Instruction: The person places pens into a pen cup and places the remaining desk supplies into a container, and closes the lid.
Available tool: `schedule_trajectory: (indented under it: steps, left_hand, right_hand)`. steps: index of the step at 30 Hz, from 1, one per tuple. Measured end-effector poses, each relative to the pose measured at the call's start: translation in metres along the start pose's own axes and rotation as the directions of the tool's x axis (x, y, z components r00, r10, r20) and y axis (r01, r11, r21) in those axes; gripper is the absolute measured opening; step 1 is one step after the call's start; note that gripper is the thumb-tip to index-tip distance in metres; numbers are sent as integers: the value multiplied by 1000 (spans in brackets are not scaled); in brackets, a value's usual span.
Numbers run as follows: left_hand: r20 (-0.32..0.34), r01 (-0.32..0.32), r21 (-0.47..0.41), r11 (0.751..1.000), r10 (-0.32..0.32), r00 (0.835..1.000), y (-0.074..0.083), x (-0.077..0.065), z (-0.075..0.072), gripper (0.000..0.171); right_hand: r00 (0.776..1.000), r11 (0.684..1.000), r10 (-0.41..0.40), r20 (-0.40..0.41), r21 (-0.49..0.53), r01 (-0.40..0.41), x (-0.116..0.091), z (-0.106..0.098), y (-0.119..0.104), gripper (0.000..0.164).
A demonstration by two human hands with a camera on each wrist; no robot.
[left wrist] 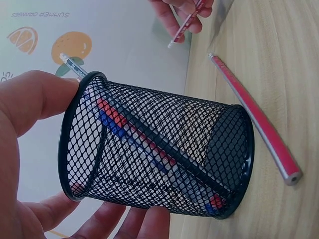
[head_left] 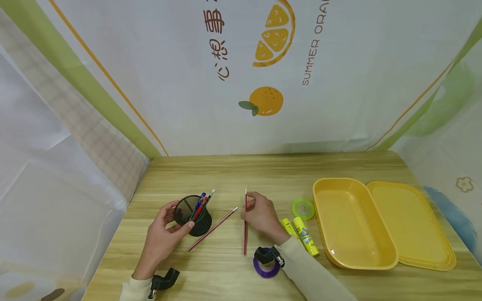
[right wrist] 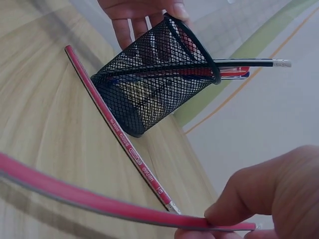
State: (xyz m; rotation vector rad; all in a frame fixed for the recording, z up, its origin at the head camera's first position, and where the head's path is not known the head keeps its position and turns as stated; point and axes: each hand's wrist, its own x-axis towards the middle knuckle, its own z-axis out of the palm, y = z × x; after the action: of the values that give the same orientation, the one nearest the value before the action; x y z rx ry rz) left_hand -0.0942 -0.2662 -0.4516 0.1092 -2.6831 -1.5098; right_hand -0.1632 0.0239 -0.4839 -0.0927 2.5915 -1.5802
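My left hand [head_left: 162,236] grips a black mesh pen holder [left wrist: 154,149], thumb at its rim and fingers round its side. Inside the holder lean a blue pen [head_left: 200,201], a red pen [right wrist: 234,71] and a dark pencil [right wrist: 249,62] with a white eraser. Between finger and thumb my right hand [head_left: 261,213] pinches a red striped pencil [head_left: 245,238] near its eraser end. Another red pencil [head_left: 214,228] lies slantwise on the table between the hands, close to the holder's base.
Right of the right hand lie two yellow glue sticks [head_left: 306,236] and a green tape roll [head_left: 303,209]. A purple tape roll [head_left: 266,271] sits below the right wrist. Farther right are a yellow box [head_left: 354,225] and its lid [head_left: 414,225]. A white printed cloth [head_left: 211,121] hangs behind the table.
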Motion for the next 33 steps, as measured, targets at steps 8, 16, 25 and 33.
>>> schedule_trajectory:
  steps: [8,16,25,33]
  left_hand:
    - [-4,-8,2,1000,8,1000,-1,0,0,79]
    - [-13,-14,5,1000,14,1000,-2,1,1,78]
    - [-7,-16,1,1000,16,1000,-1,0,0,78]
    - [-11,-16,-1,1000,16,1000,-2,0,1,77]
  right_hand:
    - [999,997,-26,-19,66,27,-2,-4,-3,66]
    - [1000,974,-28,2,227,27,-2,-8,-5,61]
    - [999,907,-16,-36,420,30,-1,-6,-9,48]
    - [996,859,-58,-71,504,87,-5,-7,-20,32]
